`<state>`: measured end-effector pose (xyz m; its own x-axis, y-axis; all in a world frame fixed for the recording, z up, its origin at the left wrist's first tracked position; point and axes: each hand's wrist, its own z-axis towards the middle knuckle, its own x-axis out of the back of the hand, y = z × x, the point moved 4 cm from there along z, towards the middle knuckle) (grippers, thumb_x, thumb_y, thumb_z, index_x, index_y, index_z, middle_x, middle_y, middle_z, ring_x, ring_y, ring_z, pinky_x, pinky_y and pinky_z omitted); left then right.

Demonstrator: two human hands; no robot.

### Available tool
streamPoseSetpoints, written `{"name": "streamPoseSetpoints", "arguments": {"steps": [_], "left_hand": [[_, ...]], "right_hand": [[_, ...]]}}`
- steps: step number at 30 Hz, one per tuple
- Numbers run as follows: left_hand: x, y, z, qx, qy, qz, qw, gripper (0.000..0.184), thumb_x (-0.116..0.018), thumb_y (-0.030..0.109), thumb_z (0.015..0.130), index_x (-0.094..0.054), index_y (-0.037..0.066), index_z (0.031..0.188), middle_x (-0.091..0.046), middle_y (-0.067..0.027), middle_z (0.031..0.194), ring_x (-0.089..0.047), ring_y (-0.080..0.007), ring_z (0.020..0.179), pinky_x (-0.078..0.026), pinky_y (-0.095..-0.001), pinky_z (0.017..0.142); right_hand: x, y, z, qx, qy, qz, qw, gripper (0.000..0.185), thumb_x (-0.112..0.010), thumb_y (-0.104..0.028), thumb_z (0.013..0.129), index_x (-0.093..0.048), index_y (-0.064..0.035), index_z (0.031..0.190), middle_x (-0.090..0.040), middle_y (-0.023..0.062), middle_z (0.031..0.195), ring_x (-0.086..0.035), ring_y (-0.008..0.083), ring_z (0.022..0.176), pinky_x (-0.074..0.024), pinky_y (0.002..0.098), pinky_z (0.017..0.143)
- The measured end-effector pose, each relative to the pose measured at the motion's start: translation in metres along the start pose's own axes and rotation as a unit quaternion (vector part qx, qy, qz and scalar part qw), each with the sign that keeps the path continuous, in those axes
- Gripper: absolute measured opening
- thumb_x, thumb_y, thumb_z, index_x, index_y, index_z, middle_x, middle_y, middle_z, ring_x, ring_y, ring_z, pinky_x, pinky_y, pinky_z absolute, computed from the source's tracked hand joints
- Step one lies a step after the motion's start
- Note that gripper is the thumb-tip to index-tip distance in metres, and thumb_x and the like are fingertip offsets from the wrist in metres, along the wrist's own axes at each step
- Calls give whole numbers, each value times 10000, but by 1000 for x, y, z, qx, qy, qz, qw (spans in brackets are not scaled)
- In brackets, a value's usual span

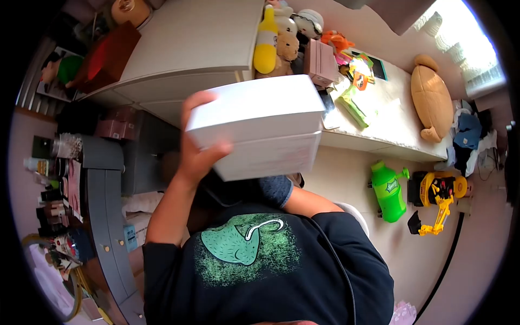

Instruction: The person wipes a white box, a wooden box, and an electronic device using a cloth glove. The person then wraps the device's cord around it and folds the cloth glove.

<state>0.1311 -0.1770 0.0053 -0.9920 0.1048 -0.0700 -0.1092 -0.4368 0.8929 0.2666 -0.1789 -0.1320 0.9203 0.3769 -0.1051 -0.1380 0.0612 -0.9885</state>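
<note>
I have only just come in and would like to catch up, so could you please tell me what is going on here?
A person in a dark printed T-shirt is holding up a white box in front of them. Their left hand grips one end, with the thumb on the near side. The box looks closed. The right hand is out of sight. Soft toys sit beyond the box.

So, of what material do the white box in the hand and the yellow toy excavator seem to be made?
The white box looks like stiff cardboard with a smooth, perhaps matte finish: its faces are flat and its edges crisp, though plastic is possible. The toy excavator seems to be hard plastic, perhaps slightly glossy, judging by its bright, moulded-looking parts.
</note>
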Motion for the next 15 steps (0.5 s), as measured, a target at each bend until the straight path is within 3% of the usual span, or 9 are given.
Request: {"name": "streamPoseSetpoints", "arguments": {"steps": [2, 4, 7, 8, 10, 12, 15], "left_hand": [[-39, -25, 24, -1, -98, 79, 992, 738, -794, 318, 703, -384, 101, 1277, -427, -87, 1223, -457, -223, 1135, -408, -355, 936], [-88, -51, 42, 44, -144, 47, 987, 638, -773, 222, 747, -405, 121, 1259, -451, -87, 1196, -462, -216, 1122, -411, -339, 927], [-125, -125, 59, 59, -197, 97, 974, 611, -774, 191, 749, -408, 131, 1235, -489, -74, 1119, -490, -195, 1046, -423, -324, 913], [-132, -147, 63, 59, -203, 96, 973, 611, -774, 191, 749, -408, 131, 1235, -489, -74, 1119, -490, -195, 1046, -423, -324, 913], [-142, -194, 67, 98, -174, 170, 965, 629, -799, 236, 704, -434, 121, 1204, -494, -151, 1124, -489, -286, 1083, -417, -365, 920], [-150, -222, 72, 91, -169, 193, 962, 649, -813, 243, 671, -447, 120, 1193, -496, -154, 1133, -492, -305, 1073, -413, -388, 928], [-152, -241, 78, 2, -128, 188, 974, 723, -830, 230, 634, -442, 124, 1235, -500, -141, 1161, -493, -318, 1095, -408, -410, 956]], "right_hand": [[-1, 35, -4, -48, -31, -48, 997, 156, -533, -57, 914, -556, 13, 1052, -605, 111, 1010, -580, 185, 963, -451, 306, 863], [-5, 63, -10, -81, -56, -69, 993, 157, -532, -56, 914, -556, 14, 1052, -605, 112, 1010, -579, 185, 963, -450, 305, 863], [-9, 90, -16, -109, -81, -86, 987, 159, -532, -55, 914, -556, 16, 1053, -605, 112, 1009, -578, 184, 962, -449, 304, 863], [-10, 97, -17, -116, -87, -89, 985, 159, -532, -54, 914, -556, 17, 1054, -605, 112, 1009, -577, 184, 962, -449, 303, 863], [-4, 108, -22, -130, -92, -90, 983, 160, -531, -53, 913, -556, 18, 1054, -605, 112, 1008, -576, 184, 962, -448, 302, 863], [4, 117, -25, -140, -95, -90, 981, 161, -531, -53, 913, -555, 19, 1055, -605, 113, 1008, -575, 184, 961, -447, 301, 863], [11, 129, -29, -157, -101, -88, 979, 162, -530, -51, 913, -555, 21, 1056, -605, 113, 1007, -574, 183, 961, -446, 300, 863]]}}
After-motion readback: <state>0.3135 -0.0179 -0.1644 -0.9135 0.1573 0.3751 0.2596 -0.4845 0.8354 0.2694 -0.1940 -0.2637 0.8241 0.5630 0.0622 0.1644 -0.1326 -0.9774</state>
